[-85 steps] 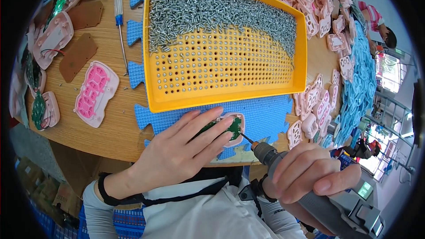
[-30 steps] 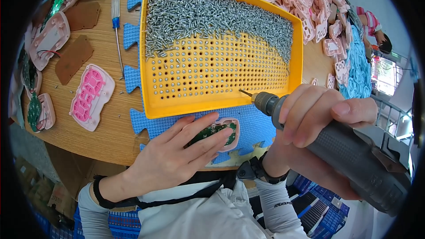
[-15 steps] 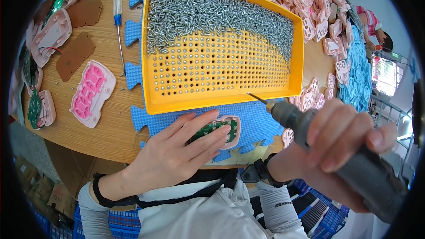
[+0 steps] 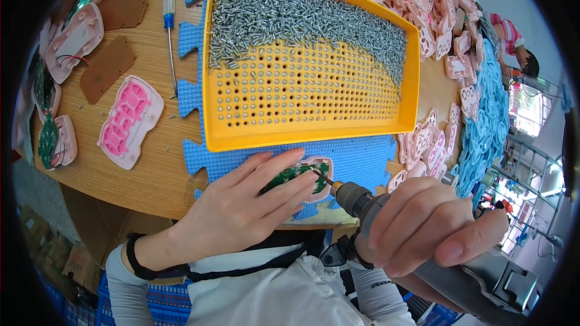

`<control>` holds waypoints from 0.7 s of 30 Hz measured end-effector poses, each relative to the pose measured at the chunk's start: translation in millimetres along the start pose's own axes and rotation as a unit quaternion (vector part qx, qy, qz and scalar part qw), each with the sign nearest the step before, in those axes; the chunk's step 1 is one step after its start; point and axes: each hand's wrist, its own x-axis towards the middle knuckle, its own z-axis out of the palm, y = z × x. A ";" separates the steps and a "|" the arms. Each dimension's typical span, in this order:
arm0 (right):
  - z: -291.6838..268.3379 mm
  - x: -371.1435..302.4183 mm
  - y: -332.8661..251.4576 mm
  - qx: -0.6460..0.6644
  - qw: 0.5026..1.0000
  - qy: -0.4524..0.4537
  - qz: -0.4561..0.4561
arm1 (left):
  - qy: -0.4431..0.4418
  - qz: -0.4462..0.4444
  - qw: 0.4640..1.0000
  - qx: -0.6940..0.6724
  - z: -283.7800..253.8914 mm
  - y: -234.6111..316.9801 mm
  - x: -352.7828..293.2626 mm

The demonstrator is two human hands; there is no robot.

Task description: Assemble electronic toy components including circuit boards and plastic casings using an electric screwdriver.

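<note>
My left hand (image 4: 241,202) lies over a small pink plastic casing (image 4: 329,169) and holds it on the blue foam mat (image 4: 368,154). Inside the casing sits a green circuit board (image 4: 280,178), partly covered by my fingers. In my right hand (image 4: 423,220) is a dark electric screwdriver (image 4: 362,203), gripped round its body. Its thin bit slants left and down to the board near my left fingertips. Whether a screw is at the tip is too small to tell.
Beyond my hands stands a yellow tray (image 4: 314,139) of loose screws with a perforated base. Left are a hand screwdriver (image 4: 169,21), a pink shell (image 4: 130,122) and brown plates (image 4: 109,67). Pink parts (image 4: 423,145) and blue parts (image 4: 483,115) pile up right. A person (image 4: 510,36) is farther off.
My right hand has brought the electric screwdriver left and down from the tray's near edge to the circuit board. My left hand keeps its hold. The view has shifted slightly.
</note>
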 end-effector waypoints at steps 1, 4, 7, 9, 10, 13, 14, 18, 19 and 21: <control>2.5 -2.0 1.4 -0.024 1.000 0.014 -0.007 | -0.001 0.001 1.000 -0.001 -0.5 0.2 0.1; 6.4 -2.5 4.0 -0.041 0.999 0.028 -0.020 | 0.001 0.004 1.000 -0.002 -0.3 -0.2 0.4; 10.8 -0.9 4.4 -0.040 0.998 0.032 -0.021 | 0.004 0.009 1.000 -0.003 0.4 -0.6 0.0; 12.1 0.5 4.2 -0.044 0.998 0.037 -0.018 | 0.004 0.011 1.000 -0.003 0.6 -0.6 -0.9; 11.8 1.3 4.7 -0.040 0.999 0.032 -0.014 | 0.004 0.009 1.000 -0.003 0.5 -0.5 -1.3; 9.1 1.9 5.4 -0.030 0.999 0.021 -0.006 | 0.008 0.007 1.000 -0.002 1.8 -0.3 -1.6; 8.0 1.9 5.0 -0.024 1.000 0.015 -0.001 | 0.011 0.007 1.000 -0.002 1.9 -0.4 -1.4; 5.9 3.4 2.7 -0.022 0.999 0.000 0.024 | 0.002 0.011 1.000 -0.001 1.6 -0.8 -1.4; 5.0 3.6 3.2 -0.024 1.000 -0.002 0.019 | 0.007 0.009 1.000 -0.002 2.0 -0.5 -1.2; 3.8 4.6 5.2 -0.026 1.000 -0.004 0.014 | 0.012 0.007 1.000 -0.003 2.2 -0.5 -0.9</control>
